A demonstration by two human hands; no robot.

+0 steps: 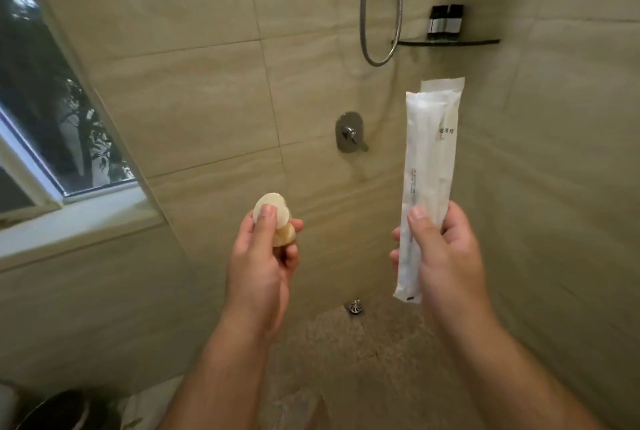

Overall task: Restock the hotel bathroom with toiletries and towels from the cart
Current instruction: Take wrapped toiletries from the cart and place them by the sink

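Reaching into the shower stall with both bare forearms (221, 360), low and well below the mixer valve (350, 133). Pinching two round cream soap discs (281, 209) in the left hand (258, 263), below and to the left of the valve: thumb pressing flat on the front disc, fingers (295, 223) curling up behind it, the second disc sitting lower against the palm, seemingly fanning the pair so as to be peeling one off singly. Gripping two long white sachets (429, 138) in the right hand (446, 256), just to the right of the valve and rising above its level: thumb (417, 221) clamping across the lower part, fingers wrapping round the back with tips showing at the edge nearer the valve, standing the packs upright and overlapping, probably guarding them from bending and from the floor. Holding both lots in the air, touching no surface, so judging the setting-down as not yet begun. Looking past the hands to a floor drain (355, 307), straight below the valve, in pebbled flooring. Finding a shower hose (379, 64) looping down just above and to the right of the valve, and, farther right and higher, a glass corner shelf (446, 42) carrying two dark bottles (445, 21) side by side; likely heading there with the soaps, being the ledge already serving for toiletries. Catching a window (52, 117) far to the left of the valve, foliage showing beyond.
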